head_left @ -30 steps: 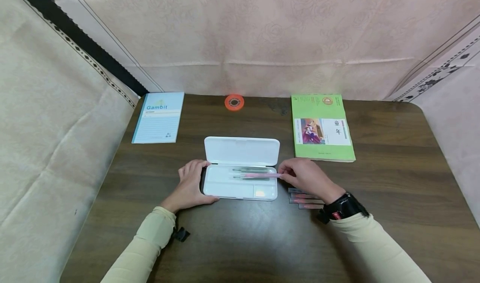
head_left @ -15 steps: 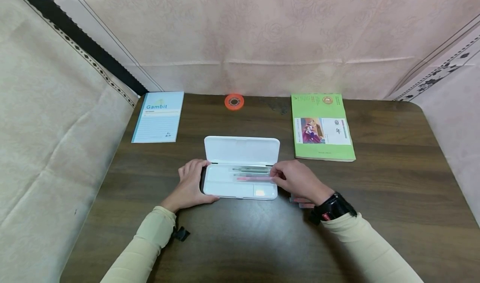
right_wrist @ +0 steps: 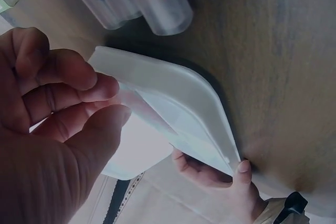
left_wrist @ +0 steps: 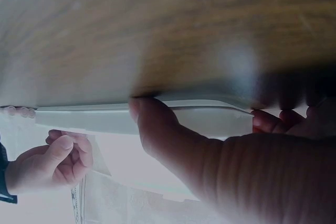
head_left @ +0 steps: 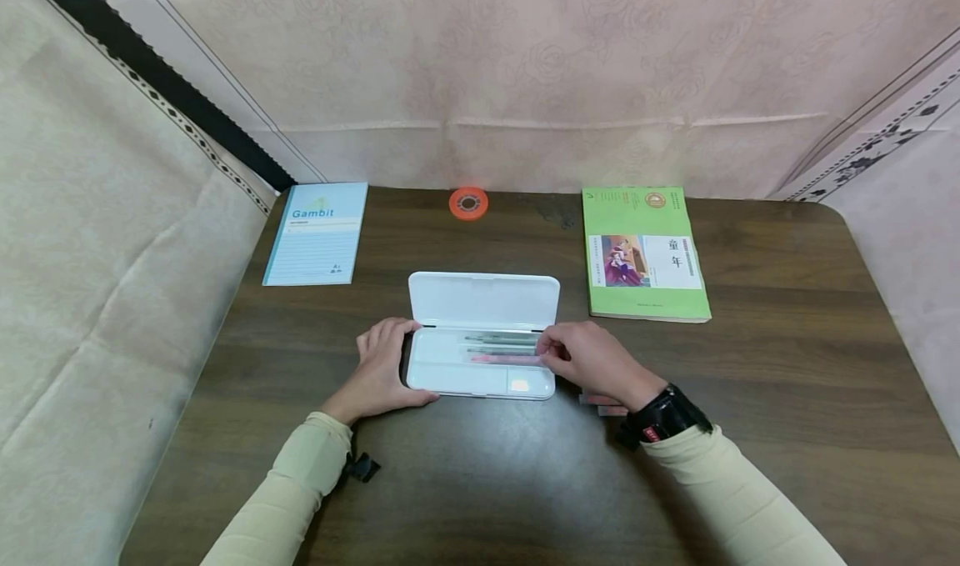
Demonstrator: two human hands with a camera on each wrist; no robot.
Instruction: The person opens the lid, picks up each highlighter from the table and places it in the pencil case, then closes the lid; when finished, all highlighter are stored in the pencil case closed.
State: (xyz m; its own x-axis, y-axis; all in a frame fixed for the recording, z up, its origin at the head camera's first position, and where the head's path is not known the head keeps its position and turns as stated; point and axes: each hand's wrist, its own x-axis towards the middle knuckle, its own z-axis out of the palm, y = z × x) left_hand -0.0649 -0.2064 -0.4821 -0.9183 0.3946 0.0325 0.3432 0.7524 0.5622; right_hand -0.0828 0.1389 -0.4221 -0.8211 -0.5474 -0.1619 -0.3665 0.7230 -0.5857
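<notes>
A white pencil case (head_left: 457,380) lies on the table with its lid (head_left: 483,299) raised. My left hand (head_left: 384,366) grips its left end, the thumb along the front wall in the left wrist view. Over the case's right end, my right hand (head_left: 597,363) pinches the end of a slim pink pen (head_left: 501,359), which lies lengthwise inside the case. In the right wrist view, the pink pen (right_wrist: 149,109) runs from the fingertips into the case. Behind it in the case are slim greenish pens (head_left: 498,339). A small pale block (head_left: 519,386) sits in the front right compartment.
Several clear tube-like pens (right_wrist: 163,9) with red and blue parts lie right of the case, partly hidden by my right hand in the head view. Farther back are a light blue notebook (head_left: 318,237), an orange ring-shaped roll (head_left: 468,204) and a green book (head_left: 645,257).
My right hand has moved left and over the case with the pink pen, which now lies lower and nearer the front among the others. The left hand has stayed in place.
</notes>
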